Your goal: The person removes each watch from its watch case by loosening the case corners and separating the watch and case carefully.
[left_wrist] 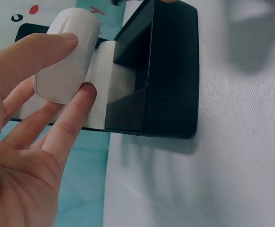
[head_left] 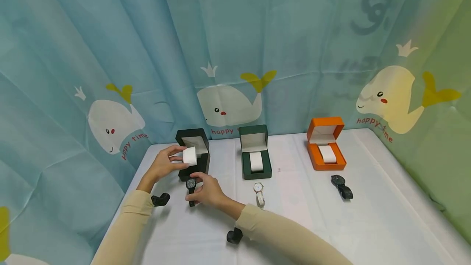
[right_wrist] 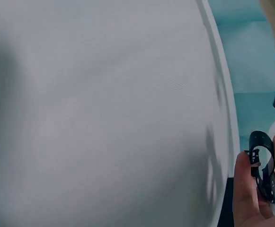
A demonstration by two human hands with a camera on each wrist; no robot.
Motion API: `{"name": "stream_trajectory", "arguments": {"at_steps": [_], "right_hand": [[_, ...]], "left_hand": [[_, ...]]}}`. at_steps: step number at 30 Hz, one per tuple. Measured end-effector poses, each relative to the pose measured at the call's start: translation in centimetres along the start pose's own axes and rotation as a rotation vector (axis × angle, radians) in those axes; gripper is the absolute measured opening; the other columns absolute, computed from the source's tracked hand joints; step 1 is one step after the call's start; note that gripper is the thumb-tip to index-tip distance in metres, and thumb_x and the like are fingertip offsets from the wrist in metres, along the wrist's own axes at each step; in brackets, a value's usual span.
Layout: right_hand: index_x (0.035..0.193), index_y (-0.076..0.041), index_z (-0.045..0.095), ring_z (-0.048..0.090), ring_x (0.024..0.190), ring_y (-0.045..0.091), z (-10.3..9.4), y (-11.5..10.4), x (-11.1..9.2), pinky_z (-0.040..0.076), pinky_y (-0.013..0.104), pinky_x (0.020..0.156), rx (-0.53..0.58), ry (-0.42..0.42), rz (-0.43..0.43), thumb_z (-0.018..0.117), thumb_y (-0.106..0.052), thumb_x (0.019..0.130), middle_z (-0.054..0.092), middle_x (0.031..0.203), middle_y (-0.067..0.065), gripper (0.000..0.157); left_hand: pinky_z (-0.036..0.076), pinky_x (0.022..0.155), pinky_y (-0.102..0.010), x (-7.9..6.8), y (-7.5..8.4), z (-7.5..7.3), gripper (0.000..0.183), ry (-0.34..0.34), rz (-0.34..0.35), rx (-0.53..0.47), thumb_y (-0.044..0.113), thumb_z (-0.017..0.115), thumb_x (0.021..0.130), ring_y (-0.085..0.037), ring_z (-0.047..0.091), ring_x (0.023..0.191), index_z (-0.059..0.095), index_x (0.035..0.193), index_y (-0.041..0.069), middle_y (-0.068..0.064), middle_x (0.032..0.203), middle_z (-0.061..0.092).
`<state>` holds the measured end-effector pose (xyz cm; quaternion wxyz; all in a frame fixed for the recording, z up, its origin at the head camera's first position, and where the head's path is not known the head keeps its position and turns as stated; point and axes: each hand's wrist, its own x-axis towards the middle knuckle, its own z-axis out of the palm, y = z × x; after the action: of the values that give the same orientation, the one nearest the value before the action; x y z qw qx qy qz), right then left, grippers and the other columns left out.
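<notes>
My left hand [head_left: 164, 164] pinches a white watch cushion [head_left: 189, 156] between thumb and fingers, over the open black watch box [head_left: 207, 167]. The left wrist view shows the cushion [left_wrist: 66, 61] raised clear of the box [left_wrist: 175, 71], whose bottom compartment is bare. Just in front of that box, my right hand [head_left: 211, 191] holds a black wristwatch [head_left: 191, 185] by its strap, dial facing up toward the head camera. In the right wrist view the watch [right_wrist: 256, 139] shows as a closed loop between thumb and fingers.
An open green watch box [head_left: 246, 171] and an open orange one [head_left: 316, 160] stand along the back, each with a white cushion. A white-strapped watch [head_left: 259, 193] lies before the green box, a black watch [head_left: 342, 187] before the orange. A patterned curtain [head_left: 294, 52] hangs behind.
</notes>
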<state>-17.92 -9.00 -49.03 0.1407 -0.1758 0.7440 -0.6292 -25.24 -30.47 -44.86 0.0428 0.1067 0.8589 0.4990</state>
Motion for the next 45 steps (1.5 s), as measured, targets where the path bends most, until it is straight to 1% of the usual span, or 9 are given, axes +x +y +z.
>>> {"name": "stream_trajectory", "arguments": {"at_steps": [5,9,14,17,25,29,33,39,45], "right_hand": [[0.138,-0.002,0.059,0.067,0.057,0.01,0.7,0.4,-0.2,0.056,0.026,0.053,-0.036,0.024,0.034,0.09,-0.001,0.076,0.065,0.113,0.008,0.069],[0.136,0.0,0.059,0.066,0.059,0.009,0.9,0.7,-0.2,0.056,0.025,0.054,-0.059,0.036,0.029,0.091,-0.001,0.075,0.065,0.113,0.01,0.069],[0.134,0.001,0.06,0.063,0.055,0.006,1.2,1.1,-0.1,0.053,0.022,0.052,-0.124,0.042,-0.003,0.091,-0.004,0.075,0.068,0.093,0.004,0.067],[0.133,0.002,0.06,0.06,0.053,0.005,1.5,1.1,-0.2,0.051,0.021,0.051,-0.156,0.045,-0.019,0.092,-0.004,0.074,0.066,0.083,0.005,0.067],[0.13,0.002,0.063,0.047,0.064,0.004,1.6,0.9,-0.2,0.042,0.02,0.061,-0.307,0.058,-0.053,0.094,-0.013,0.074,0.057,0.073,0.002,0.066],[0.129,0.004,0.064,0.046,0.067,0.005,1.4,0.9,0.0,0.042,0.02,0.064,-0.343,0.055,-0.054,0.094,-0.016,0.074,0.057,0.074,0.003,0.065],[0.129,0.007,0.064,0.046,0.07,0.005,1.3,0.9,0.2,0.044,0.02,0.062,-0.351,0.04,-0.048,0.094,-0.018,0.075,0.054,0.08,0.003,0.066],[0.128,0.008,0.064,0.048,0.082,0.011,1.1,0.8,0.3,0.045,0.021,0.065,-0.363,0.018,-0.013,0.094,-0.02,0.076,0.053,0.096,0.009,0.066],[0.126,0.006,0.066,0.051,0.096,0.022,1.0,0.5,0.6,0.048,0.026,0.073,-0.376,0.006,0.071,0.095,-0.024,0.075,0.055,0.115,0.021,0.066]], "left_hand": [[0.059,0.09,-0.044,0.1,-0.1,0.2,0.062,0.006,-0.007,0.0,0.004,0.083,0.086,-0.046,0.061,0.12,0.055,0.141,-0.003,-0.027,0.143,0.053],[0.059,0.09,-0.044,0.2,-0.1,0.4,0.063,0.004,-0.001,0.008,0.007,0.083,0.086,-0.045,0.062,0.12,0.054,0.141,-0.003,-0.027,0.144,0.052],[0.059,0.09,-0.043,0.2,-0.2,0.4,0.062,0.007,0.005,0.01,0.006,0.083,0.086,-0.044,0.063,0.119,0.055,0.141,-0.003,-0.026,0.144,0.053],[0.059,0.09,-0.044,0.2,-0.2,0.3,0.062,0.007,0.004,0.009,0.006,0.083,0.086,-0.043,0.063,0.119,0.055,0.141,-0.003,-0.026,0.144,0.053],[0.059,0.088,-0.04,0.1,-0.3,0.1,0.061,-0.005,0.007,-0.015,0.005,0.083,0.086,-0.043,0.064,0.117,0.056,0.139,-0.004,-0.026,0.144,0.053],[0.059,0.088,-0.041,0.0,-0.2,0.0,0.06,-0.002,0.0,-0.013,0.005,0.083,0.086,-0.043,0.064,0.117,0.056,0.139,-0.003,-0.026,0.144,0.053],[0.059,0.09,-0.044,-0.1,-0.2,-0.1,0.061,-0.002,-0.007,-0.013,0.006,0.083,0.086,-0.043,0.064,0.118,0.056,0.139,-0.002,-0.026,0.144,0.053],[0.059,0.09,-0.044,-0.3,-0.3,-0.1,0.061,0.001,-0.022,-0.015,0.006,0.084,0.085,-0.043,0.063,0.118,0.056,0.139,-0.002,-0.025,0.145,0.053],[0.06,0.087,-0.041,-0.5,-0.4,-0.1,0.06,0.005,-0.025,-0.027,0.004,0.084,0.085,-0.043,0.064,0.118,0.057,0.138,-0.002,-0.025,0.146,0.053]]}}
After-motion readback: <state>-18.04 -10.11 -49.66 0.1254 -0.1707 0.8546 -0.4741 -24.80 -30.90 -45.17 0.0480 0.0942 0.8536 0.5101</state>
